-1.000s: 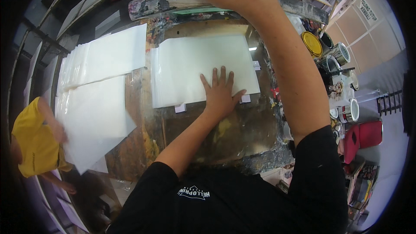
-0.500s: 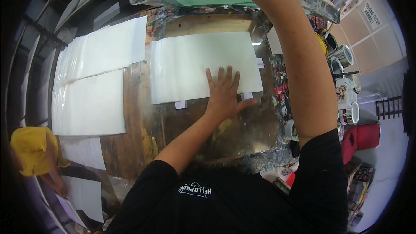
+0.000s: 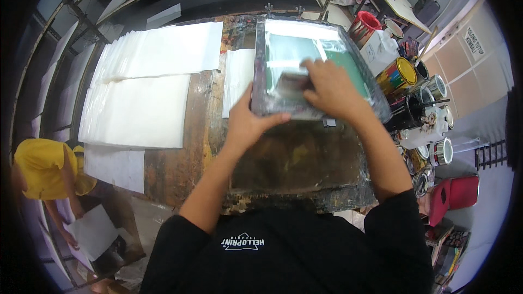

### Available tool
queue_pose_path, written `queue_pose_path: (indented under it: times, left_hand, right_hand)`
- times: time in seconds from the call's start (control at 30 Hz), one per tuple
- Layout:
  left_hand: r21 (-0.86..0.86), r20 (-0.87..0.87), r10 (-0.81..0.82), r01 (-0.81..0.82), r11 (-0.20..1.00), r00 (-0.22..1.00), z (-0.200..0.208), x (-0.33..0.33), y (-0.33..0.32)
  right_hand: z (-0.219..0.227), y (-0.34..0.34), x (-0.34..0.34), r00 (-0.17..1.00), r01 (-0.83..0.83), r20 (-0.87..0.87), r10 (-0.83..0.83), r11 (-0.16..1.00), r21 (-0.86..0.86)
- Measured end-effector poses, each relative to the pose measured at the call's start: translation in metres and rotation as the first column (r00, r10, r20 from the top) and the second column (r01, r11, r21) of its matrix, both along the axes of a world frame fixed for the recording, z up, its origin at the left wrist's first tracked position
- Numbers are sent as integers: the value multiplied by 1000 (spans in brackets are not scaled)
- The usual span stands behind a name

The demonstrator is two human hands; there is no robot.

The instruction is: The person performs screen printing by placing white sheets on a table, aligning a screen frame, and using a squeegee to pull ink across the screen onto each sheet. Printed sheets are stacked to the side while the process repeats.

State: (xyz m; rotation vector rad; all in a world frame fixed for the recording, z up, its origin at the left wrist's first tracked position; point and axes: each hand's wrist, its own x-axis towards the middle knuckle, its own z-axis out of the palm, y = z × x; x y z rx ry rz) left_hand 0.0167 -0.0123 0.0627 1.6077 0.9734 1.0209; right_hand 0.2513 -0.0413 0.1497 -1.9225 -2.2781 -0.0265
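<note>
A screen printing frame [image 3: 260, 65] with green-edged mesh [image 3: 348, 65] lies over the white sheets [image 3: 237, 73], whose left part sticks out beside it. My left hand [image 3: 245, 122] grips the frame's near left corner, thumb along the near edge and fingers at the left side. In my right hand [image 3: 333, 91] is a squeegee [image 3: 291, 85], its blade on the mesh toward the near side. Motion smears the squeegee and my right fingers. Most of the sheets under the frame are hidden.
Stacks of white sheets [image 3: 133, 111] cover the table's left side. Paint cans [image 3: 400, 73] and white jugs [image 3: 379, 50] line the right edge. Metal racks [image 3: 81, 13] stand left and behind. At lower left, a person in yellow [image 3: 46, 166] holds a sheet [image 3: 93, 231].
The raised frame has come down over the sheets. My left hand moved off the paper to the frame's corner; my right hand came down from above and now holds the squeegee on the mesh.
</note>
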Motion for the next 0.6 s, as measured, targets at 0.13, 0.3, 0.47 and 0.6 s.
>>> queue_pose_path:
  times: [0.13, 0.3, 0.47, 0.6]
  left_hand:
    - [316, -580, 226, -39, 948, 783, -52, -15, -28]
    - [473, -559, 308, -9, 881, 770, -87, -17, -32]
    - [419, -562, 266, -7, 908, 784, -81, -22, -35]
    - [416, -542, 231, 19, 909, 808, -78, -21, -30]
  right_hand:
    - [-52, -41, -16, 1000, 6, 10, -5, 996, -89]
    - [-101, -62, -34, 993, 113, -21, -116, 990, -87]
    - [-113, 19, -17, 988, 152, 26, -153, 988, 27]
    - [-115, 133, 30, 973, 209, 101, -209, 978, 6]
